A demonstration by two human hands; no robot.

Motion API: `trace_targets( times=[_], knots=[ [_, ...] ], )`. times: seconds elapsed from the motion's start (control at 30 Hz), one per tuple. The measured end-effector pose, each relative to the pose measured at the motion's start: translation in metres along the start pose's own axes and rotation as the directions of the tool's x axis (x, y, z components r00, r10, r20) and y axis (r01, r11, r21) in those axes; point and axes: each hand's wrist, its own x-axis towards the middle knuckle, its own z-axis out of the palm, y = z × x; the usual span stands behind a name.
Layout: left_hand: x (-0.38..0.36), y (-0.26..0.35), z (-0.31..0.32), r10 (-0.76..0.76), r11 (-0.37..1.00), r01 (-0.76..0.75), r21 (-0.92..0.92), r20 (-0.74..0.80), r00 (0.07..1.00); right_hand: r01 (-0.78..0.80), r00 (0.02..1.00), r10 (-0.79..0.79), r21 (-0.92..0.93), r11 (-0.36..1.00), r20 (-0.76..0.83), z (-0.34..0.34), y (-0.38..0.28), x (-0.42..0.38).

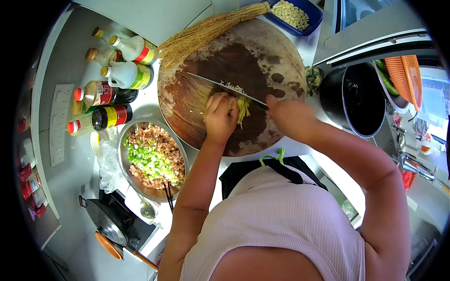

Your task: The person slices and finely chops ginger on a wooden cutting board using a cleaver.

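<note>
On a round wooden chopping board [286,51], my right hand [291,114] grips the handle of a kitchen knife [211,83]. Its long blade lies slantwise across the middle of the board. My left hand [220,115] is closed, fingers curled, pressing down thin yellow-green strips [243,110] right beside the blade. Some strips stick out between the two hands; the rest are hidden under my fingers. Finely chopped pale bits [234,87] sit along the far side of the blade.
Left of the board stands a steel bowl [123,152] of minced meat and chopped green onion, with chopsticks [168,195]. Several sauce bottles [112,117] line the wall. A straw brush [206,33] and a blue container [315,16] of peeled cloves are behind; a black pot [333,100] stands right.
</note>
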Motion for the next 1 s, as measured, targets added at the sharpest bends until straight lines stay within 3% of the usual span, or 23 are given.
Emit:
trace_targets(
  times=[0.03, 0.13, 0.33, 0.47, 0.67, 0.77, 0.9, 1.0],
  knots=[
    [0.002, 0.000, 0.000, -0.005, 1.000, 0.005, -0.003, -0.001, 1.000, 0.010, 0.999, -0.011, -0.002, 1.000, -0.051, 0.003, -0.003, 0.011],
    [-0.004, 0.006, -0.003, -0.022, 1.000, 0.022, 0.009, 0.013, 1.000, 0.019, 1.000, -0.018, 0.134, 0.991, -0.007, -0.013, -0.008, 0.024],
    [0.001, 0.003, 0.002, -0.003, 1.000, 0.003, -0.003, -0.052, 0.999, -0.005, 0.994, 0.010, -0.042, 0.999, 0.108, -0.044, 0.001, -0.010],
    [-0.002, 0.002, 0.001, -0.029, 1.000, 0.029, 0.006, -0.038, 0.999, -0.010, 1.000, 0.009, 0.042, 0.999, 0.020, -0.009, 0.001, 0.009],
    [0.003, 0.004, -0.014, 0.005, 1.000, -0.005, -0.008, 0.046, 0.999, -0.003, 0.996, 0.017, 0.149, 0.989, -0.091, -0.017, -0.009, 0.027],
    [0.005, 0.028, -0.024, -0.033, 0.985, 0.010, 0.171, 0.130, 0.991, 0.002, 0.980, 0.034, 0.179, 0.984, -0.196, -0.018, 0.004, 0.006],
    [0.008, 0.056, -0.011, -0.181, 0.927, 0.100, 0.361, 0.198, 0.963, 0.042, 0.947, 0.026, 0.203, 0.978, -0.319, -0.017, 0.013, -0.010],
    [0.002, 0.048, -0.001, -0.292, 0.913, 0.215, 0.348, 0.186, 0.938, 0.028, 0.943, 0.046, 0.218, 0.976, -0.329, -0.012, 0.018, -0.015]
  ],
)
